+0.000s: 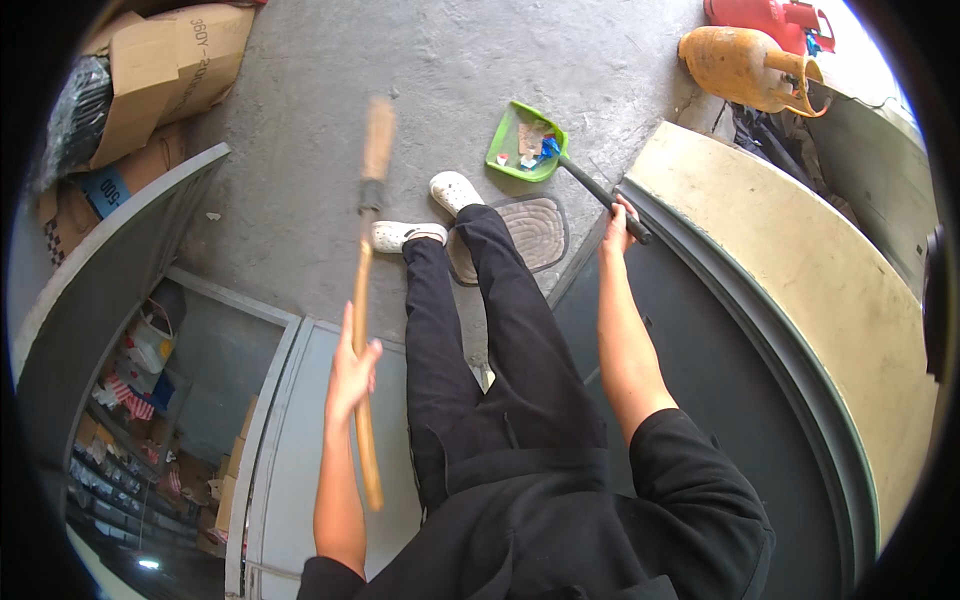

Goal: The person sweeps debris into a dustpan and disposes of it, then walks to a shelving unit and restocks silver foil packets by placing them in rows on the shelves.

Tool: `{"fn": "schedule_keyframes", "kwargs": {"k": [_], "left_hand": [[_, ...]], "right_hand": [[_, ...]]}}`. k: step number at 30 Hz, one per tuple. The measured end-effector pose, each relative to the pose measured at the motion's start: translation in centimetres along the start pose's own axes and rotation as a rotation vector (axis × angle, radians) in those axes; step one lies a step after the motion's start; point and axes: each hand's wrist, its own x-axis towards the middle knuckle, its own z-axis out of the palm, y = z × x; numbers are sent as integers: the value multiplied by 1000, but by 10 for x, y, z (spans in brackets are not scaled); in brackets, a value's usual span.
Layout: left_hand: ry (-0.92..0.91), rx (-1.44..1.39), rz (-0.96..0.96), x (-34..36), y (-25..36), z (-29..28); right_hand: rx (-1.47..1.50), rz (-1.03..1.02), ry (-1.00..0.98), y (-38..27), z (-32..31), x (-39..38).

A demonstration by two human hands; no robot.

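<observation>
And there you are, 1 tool in each hand! Your left grip (352, 378) is wrapped round the wooden handle of a broom (363, 285), which points out ahead, its far end a brownish blur beyond your left shoe (408, 236). Over to the right, your right grip (621, 224) is closed on the black handle of a green dustpan (518, 174), near that handle's end. The pan sits out past your right shoe (455, 191), scraps (534, 140) in it: brown, blue, white. Whether it touches the concrete floor (310, 110), you can't tell. A grey mat (535, 235) lies beside your feet, and 2 gas cylinders, 1 orange (738, 66), 1 red (762, 20), lie off to the upper right.
</observation>
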Motion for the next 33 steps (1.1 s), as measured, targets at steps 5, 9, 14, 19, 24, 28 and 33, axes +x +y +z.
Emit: {"fn": "schedule_keyframes", "kwargs": {"k": [5,9,14,19,24,28,33], "left_hand": [[112,-5,81,115,-33,43],[-203,44,9,57,-20,142],[-532,66,-34,-7,10,105],[-170,-31,-118,-32,-20,14],[111,-203,45,64,-61,-42],[-155,-128,-47,70,-76,20],[-564,-91,-215,38,-62,42]], "right_hand": [[8,36,121,6,-15,-14],[0,1,184,34,-21,-2],[42,97,258,32,-14,-2],[60,141,261,28,-30,-21],[34,75,201,51,-32,-44],[63,41,215,69,-30,-49],[71,112,262,74,-39,-67]]}}
